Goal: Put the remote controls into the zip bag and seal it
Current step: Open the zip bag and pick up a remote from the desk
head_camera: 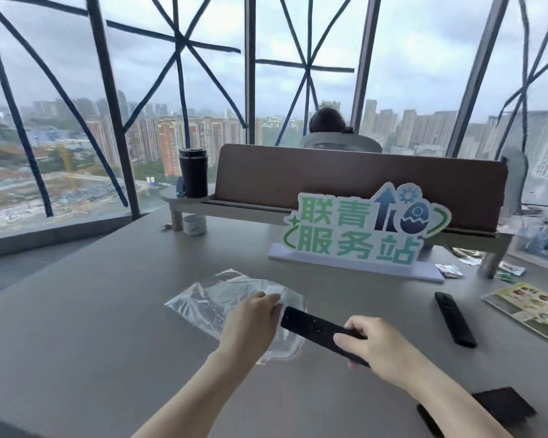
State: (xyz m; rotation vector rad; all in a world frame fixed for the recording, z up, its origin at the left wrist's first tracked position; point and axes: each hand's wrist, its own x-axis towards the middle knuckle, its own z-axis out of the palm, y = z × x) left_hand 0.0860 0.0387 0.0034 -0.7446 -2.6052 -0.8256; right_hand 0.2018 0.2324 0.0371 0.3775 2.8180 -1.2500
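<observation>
A clear zip bag [217, 300] lies flat on the grey table [108, 327] in front of me. My left hand [250, 324] pinches the bag's right edge, where the opening is. My right hand [374, 346] grips a black remote control [314, 327] by its near end; its far tip points at the bag's opening, right beside my left fingers. A second black remote control [454, 317] rests on the table to the right, apart from both hands.
A green and white sign [361, 229] stands behind the bag. A colourful leaflet [532, 308] lies far right, a dark flat object [500, 409] near right. At the back are a desk divider [345, 181], a black tumbler [193, 172], a small cup [194, 224] and a seated person [332, 134].
</observation>
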